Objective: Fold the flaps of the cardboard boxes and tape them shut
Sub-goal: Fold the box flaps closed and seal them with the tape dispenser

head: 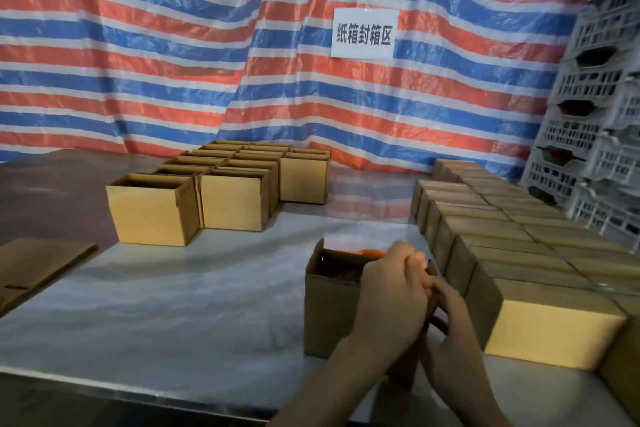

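A table (173,305) covered by a pale, glossy sheet is seen below, with a metal edge along its near side. Near the front, right of centre, an open box (329,315) of plain brown cardboard is stood on the sheet. Its top is unsealed and a dark interior is shown. It is set upright, with the opening turned up and its walls run vertically; one broad wall is faced toward the camera. The left hand (391,298) is laid over the box's right rim with its fingers curled on it. The right hand (450,326) is pressed against the same side, just below; whether anything is pinched by it cannot be told through the blur. An orange object (372,252) is glimpsed just behind the box.

Flattened cardboard (34,267) is laid at the left edge. Closed boxes (519,253) are packed in rows along the right, and open-topped boxes (225,198) are grouped farther back on the left. Behind, a red, blue and white striped tarpaulin (173,62) is hung, with a white paper sign (363,34) fixed to it. Grey plastic crates (595,114) are stacked at the far right.
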